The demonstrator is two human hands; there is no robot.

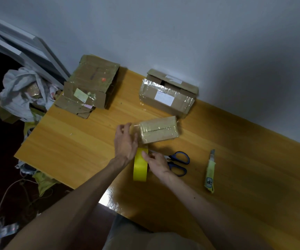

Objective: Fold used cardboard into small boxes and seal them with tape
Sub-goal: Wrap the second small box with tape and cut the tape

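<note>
One box [159, 129] just beyond hands [125, 141] [157, 163]; right grips tape [139, 168].

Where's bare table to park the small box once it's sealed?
Widest bare patch: left half of the table, between the cardboard stack, the left hand and the near edge. Also bare right of the knife. Crowded: the middle, with small box, tape roll, right hand and scissors; big box behind.
</note>
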